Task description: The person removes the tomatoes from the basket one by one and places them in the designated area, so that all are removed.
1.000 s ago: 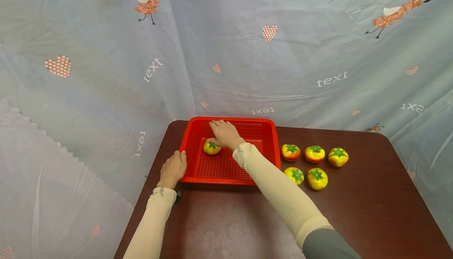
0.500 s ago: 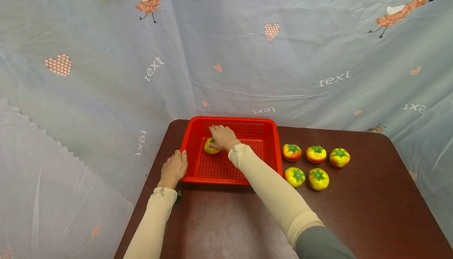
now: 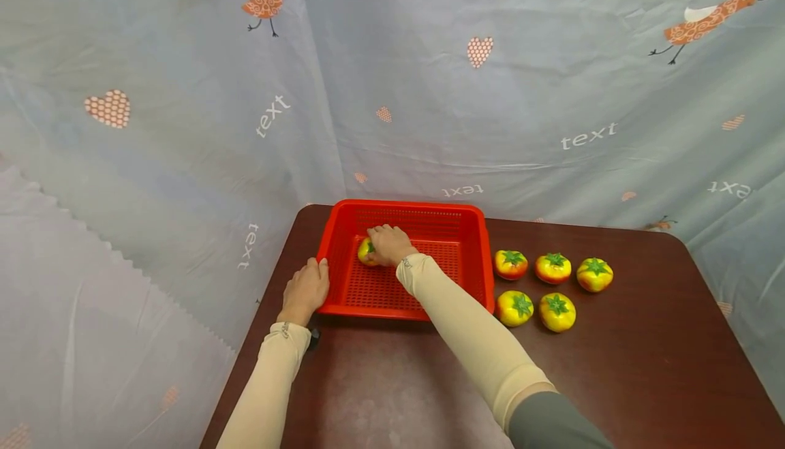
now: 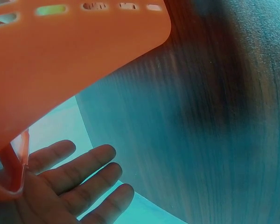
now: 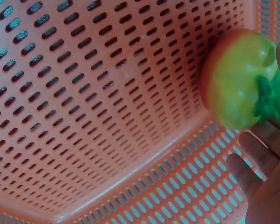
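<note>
A red plastic basket [image 3: 375,312] with slotted walls stands at the back left of the table. Inside, towards its left end, is a yellow-red tomato [image 3: 363,251] with a green leafy top. My right hand [image 3: 392,246] reaches in from the right and grips it, covering part of it. In the right wrist view, the thumb and fingers lie on opposite sides of the tomato [image 5: 235,79]. At the basket's left rim, my left hand [image 3: 304,291] touches the outside. The left wrist view shows its fingers [image 4: 86,170] straight and spread beneath the orange-looking basket wall [image 4: 60,70].
Several more tomatoes stand in two rows right of the basket, including a front one [image 3: 557,312] and a far-right one [image 3: 594,274]. The dark brown table [image 3: 662,340] is bordered behind and at the left by a patterned grey-blue curtain [image 3: 417,81].
My right hand has come down onto the tomato in the basket and now grips it. The left hand has stayed at the rim. The head view has shifted slightly.
</note>
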Available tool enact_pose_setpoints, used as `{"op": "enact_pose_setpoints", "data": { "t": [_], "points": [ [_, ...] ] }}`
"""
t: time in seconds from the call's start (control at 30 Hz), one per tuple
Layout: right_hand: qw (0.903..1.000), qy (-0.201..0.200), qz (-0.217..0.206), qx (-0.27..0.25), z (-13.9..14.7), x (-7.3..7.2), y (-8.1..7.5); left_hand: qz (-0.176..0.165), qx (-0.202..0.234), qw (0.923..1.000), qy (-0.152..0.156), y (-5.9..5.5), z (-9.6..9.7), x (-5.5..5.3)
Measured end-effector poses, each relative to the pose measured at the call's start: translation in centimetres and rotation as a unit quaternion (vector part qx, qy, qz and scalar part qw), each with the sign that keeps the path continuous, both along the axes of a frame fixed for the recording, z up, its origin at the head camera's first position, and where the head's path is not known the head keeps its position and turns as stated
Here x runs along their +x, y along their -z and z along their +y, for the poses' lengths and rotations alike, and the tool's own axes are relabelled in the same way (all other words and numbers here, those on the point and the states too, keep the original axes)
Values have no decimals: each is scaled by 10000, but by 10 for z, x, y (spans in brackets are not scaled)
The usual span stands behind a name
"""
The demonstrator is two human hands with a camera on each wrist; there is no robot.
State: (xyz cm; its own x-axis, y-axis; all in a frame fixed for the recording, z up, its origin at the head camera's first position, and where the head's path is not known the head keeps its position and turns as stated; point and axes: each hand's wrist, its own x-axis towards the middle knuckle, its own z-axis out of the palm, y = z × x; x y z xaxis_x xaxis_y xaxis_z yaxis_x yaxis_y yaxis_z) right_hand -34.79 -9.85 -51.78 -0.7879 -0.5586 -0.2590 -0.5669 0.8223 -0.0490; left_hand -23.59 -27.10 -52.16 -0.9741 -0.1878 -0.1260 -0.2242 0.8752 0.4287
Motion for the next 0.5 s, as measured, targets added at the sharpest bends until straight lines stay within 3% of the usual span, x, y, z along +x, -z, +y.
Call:
{"op": "enact_pose_setpoints", "data": {
  "t": [0.5],
  "points": [
    [10000,47,-31,65,-2,1,10,62,-31,10000,52,3,0,0]
  ]
}}
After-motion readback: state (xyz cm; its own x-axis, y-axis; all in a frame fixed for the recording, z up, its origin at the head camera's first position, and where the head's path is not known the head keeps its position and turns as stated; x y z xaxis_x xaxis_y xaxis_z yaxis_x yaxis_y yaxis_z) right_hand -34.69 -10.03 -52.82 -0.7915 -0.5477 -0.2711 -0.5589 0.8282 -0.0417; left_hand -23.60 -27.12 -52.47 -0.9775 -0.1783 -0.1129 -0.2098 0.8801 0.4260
